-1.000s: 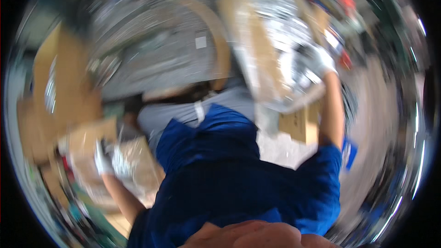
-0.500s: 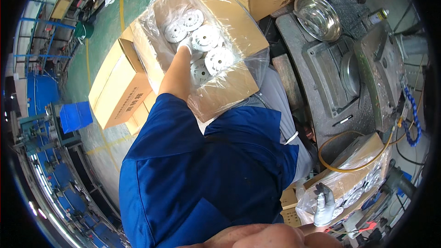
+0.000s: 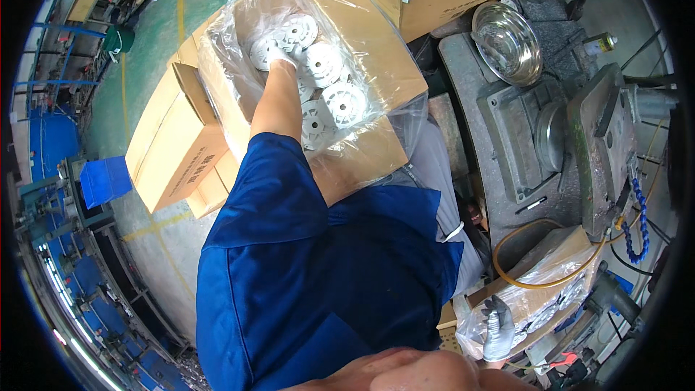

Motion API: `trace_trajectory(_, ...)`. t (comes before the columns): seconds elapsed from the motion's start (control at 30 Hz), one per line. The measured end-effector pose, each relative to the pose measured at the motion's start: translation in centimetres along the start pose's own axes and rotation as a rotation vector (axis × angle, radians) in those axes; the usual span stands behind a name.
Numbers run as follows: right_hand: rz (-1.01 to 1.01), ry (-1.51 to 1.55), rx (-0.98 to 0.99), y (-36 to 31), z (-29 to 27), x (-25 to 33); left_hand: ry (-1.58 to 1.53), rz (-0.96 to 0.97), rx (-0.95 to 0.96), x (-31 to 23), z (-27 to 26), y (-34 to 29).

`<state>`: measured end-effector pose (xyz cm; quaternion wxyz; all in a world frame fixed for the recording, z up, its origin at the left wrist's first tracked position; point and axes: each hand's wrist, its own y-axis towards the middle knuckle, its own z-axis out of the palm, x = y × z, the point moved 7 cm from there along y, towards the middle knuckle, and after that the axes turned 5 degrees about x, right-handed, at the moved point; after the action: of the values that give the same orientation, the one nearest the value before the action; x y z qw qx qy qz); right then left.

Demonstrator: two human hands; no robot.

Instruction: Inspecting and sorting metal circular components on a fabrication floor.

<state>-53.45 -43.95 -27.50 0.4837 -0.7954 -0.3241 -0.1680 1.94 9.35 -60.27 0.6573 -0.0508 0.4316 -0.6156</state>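
My left hand (image 3: 279, 55), in a white glove, reaches down into an open cardboard box (image 3: 394, 141) lined with clear plastic. It touches a white, wheel-like disc (image 3: 259, 52) at the box's far left; its fingers blend with the white parts, so their grip does not show. Other discs lie close by: one upper disc (image 3: 300, 31), one middle disc (image 3: 321, 64) and one near disc (image 3: 342, 104) with a hole at its centre. At the lower right my right hand (image 3: 498, 331), in a grey glove with dark fingertips, is raised, open and holding nothing, beside a plastic-lined box (image 3: 539, 264).
A closed carton (image 3: 174, 141) stands left of the open box. To the right, a metal machine table (image 3: 499, 206) carries a shiny steel bowl (image 3: 532, 47) and a heavy metal fixture (image 3: 499, 119). A yellow hose (image 3: 499, 264) loops above the lower-right box. Further left is a blue bin (image 3: 105, 181).
My left hand has moved up and left inside the box, from between the middle discs to the far-left disc. My right hand has shifted slightly left, still open. The whole view has shifted a little.
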Motion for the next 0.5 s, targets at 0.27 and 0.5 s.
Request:
trace_trajectory(0.27,0.064,0.005,-0.016,0.6,-0.2,0.8,0.329,0.039,-0.254,-0.6,-4.2,8.7)
trace_trajectory(0.5,-0.015,0.05,-0.072,1.2,0.7,2.2,0.705,0.194,-0.112,-4.0,1.1,0.9)
